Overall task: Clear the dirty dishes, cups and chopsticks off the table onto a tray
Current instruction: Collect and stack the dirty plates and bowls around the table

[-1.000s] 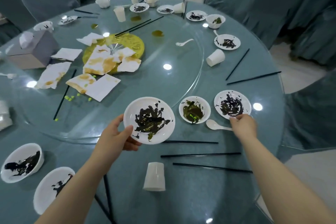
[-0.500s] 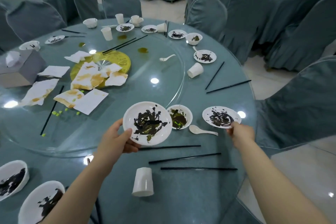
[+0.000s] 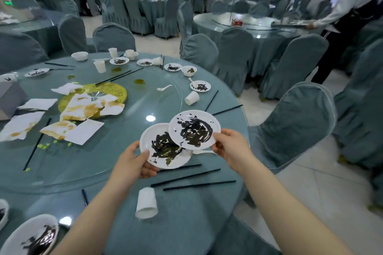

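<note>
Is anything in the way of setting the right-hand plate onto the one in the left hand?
Nothing visible. The right hand holds its plate already overlapping the rim of the left hand's plate, with no object between them.

Left plate [image 3: 163,147]: white, smeared black with olive-green streaks.
Right plate [image 3: 194,129]: white, black swirl smear at centre.
Tablecloth [image 3: 186,217]: muted teal, plain.
Chopsticks [image 3: 199,185]: black, at 6 o'clock of the plates.
Fallen cup [image 3: 146,203]: white, plain.
Napkins [image 3: 83,131]: white, stained mustard-brown, at 9 o'clock.
Centre disc [image 3: 116,92]: glossy yellow-gold, at 10 o'clock.
Scraps [image 3: 42,146]: bright lime green, on the glass.
Spoon [image 3: 164,88]: white, at 12 o'clock.
Chair covers [image 3: 294,128]: same muted teal, plain.
Floor [image 3: 323,192]: pale off-white tiles.
</note>
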`<state>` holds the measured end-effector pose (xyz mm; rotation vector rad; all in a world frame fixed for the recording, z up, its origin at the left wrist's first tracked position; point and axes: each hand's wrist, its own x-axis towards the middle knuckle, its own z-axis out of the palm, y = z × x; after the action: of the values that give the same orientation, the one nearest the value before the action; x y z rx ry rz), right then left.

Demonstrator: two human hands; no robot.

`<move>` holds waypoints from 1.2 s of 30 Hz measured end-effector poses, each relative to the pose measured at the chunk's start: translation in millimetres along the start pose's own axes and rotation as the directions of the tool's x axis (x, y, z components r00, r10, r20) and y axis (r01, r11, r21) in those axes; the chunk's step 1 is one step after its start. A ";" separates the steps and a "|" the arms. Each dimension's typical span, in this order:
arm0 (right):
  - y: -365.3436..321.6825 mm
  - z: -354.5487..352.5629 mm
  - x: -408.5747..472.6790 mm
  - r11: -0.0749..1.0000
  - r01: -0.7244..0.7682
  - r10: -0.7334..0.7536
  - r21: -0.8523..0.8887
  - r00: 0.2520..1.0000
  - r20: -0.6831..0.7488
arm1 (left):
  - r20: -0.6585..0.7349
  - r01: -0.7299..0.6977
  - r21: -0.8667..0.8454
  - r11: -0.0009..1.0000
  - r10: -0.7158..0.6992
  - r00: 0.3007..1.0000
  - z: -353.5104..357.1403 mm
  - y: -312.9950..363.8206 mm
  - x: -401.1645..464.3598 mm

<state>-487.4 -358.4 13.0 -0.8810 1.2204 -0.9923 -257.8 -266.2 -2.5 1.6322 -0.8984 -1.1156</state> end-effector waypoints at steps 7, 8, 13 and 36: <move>6.8 26.9 -92.4 0.977 0.094 -0.084 -0.192 0.995 0.060 | 0.005 -0.054 -0.062 0.997 0.055 0.998 -24.7 -2.7 -69.4; 11.4 31.1 -105.5 0.970 0.105 -0.091 -0.221 0.993 0.071 | 0.005 -0.060 -0.078 0.995 0.061 0.998 -30.0 -4.9 -79.9; 39.2 38.7 -155.7 0.959 0.105 -0.085 -0.264 0.993 0.085 | 0.077 -0.076 -0.125 0.989 0.086 0.993 -34.7 -14.1 -126.1; 33.6 -321.3 -290.7 0.978 0.125 -0.165 -0.169 0.955 -0.246 | 0.485 -0.099 -0.082 0.992 0.127 0.865 282.6 -12.7 -266.5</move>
<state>-819.5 -78.8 31.1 -0.9933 1.4844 -1.1723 -609.2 -100.9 12.5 1.2457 -1.2587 -1.4901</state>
